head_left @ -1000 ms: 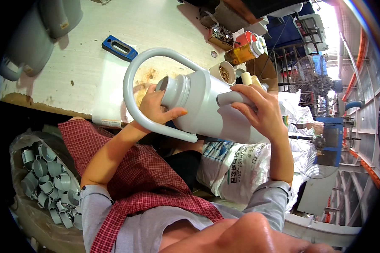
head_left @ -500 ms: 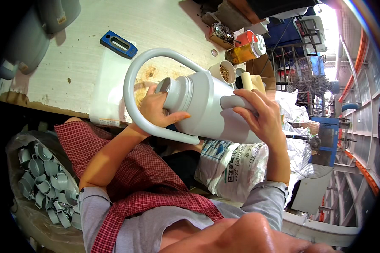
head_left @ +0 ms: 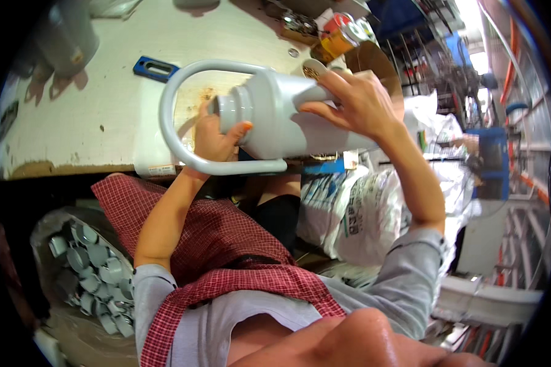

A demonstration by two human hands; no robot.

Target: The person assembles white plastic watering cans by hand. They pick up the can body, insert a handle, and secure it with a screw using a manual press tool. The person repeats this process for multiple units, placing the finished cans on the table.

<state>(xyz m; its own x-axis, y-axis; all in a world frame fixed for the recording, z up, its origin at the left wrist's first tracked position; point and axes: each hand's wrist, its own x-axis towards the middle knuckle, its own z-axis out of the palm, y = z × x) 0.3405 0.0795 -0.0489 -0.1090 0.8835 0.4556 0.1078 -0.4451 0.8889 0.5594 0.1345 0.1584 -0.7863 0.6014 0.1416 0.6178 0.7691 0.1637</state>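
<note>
A grey jug-shaped flask [head_left: 281, 113] lies on its side in the air above the table's near edge, its ringed neck pointing left. From its shoulder a large loop handle [head_left: 167, 116] swings out round the neck. My left hand [head_left: 217, 139] reaches through the loop and is closed about the neck and mouth, thumb sticking out; some fingers are hidden behind it. At the right, my right hand [head_left: 364, 107] grips the flask by its side handle [head_left: 315, 93], thumb below and fingers over the top. The base end is partly hidden by my right hand and arm.
On the table [head_left: 116, 110] lie a blue slotted tool [head_left: 155, 68], a cup of small brown bits [head_left: 313, 69] and a jar of amber liquid [head_left: 337, 43]. Grey vessels [head_left: 67, 43] stand far left. A bag of grey cups [head_left: 95, 275] and white sacks [head_left: 373, 208] flank my lap.
The view has shifted, and the flask with both hands appears higher and further left in it. My right hand has moved further over the side handle. Both hands keep hold.
</note>
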